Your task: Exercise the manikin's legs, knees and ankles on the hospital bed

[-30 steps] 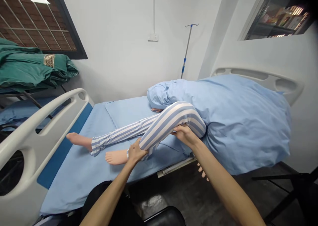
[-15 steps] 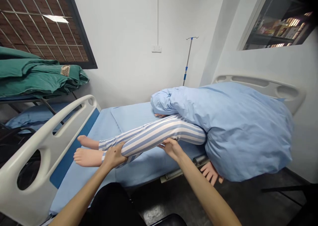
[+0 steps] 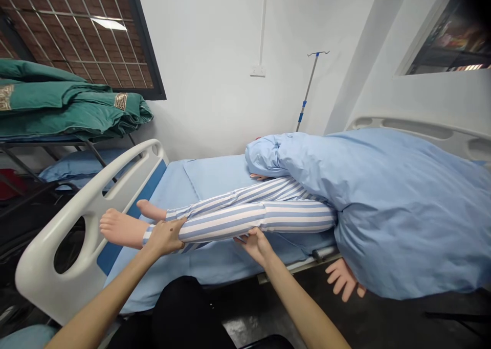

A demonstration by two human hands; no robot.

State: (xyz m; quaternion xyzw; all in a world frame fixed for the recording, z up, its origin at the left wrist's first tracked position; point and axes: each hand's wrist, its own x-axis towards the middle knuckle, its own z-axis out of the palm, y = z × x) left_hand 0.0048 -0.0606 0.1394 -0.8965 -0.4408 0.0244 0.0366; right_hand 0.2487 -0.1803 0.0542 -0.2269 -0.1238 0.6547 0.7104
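Observation:
A manikin in blue-and-white striped trousers lies on the bed, its near leg (image 3: 245, 220) stretched out nearly straight. My left hand (image 3: 168, 236) is wrapped round that leg just above the ankle, and the bare near foot (image 3: 125, 228) sticks out past it. Under the calf, a little below the knee, my right hand (image 3: 256, 246) holds the leg from beneath, with part of its fingers hidden behind the trousers. The far leg (image 3: 230, 198) rests on the sheet beyond. A blue quilt (image 3: 368, 201) covers the manikin's upper body, and one manikin hand (image 3: 345, 279) hangs over the near bed edge.
The bed's white footboard (image 3: 90, 231) stands at the left, and its headboard (image 3: 425, 126) at the right. A drip stand (image 3: 308, 93) is behind the bed. Folded green bedding (image 3: 72, 106) lies on another bed at the left, below a barred window (image 3: 88, 37).
The near leg has straightened from a bent knee, and its foot has shifted toward the footboard. Both my hands have moved with the leg, still holding it. The view has swung slightly left.

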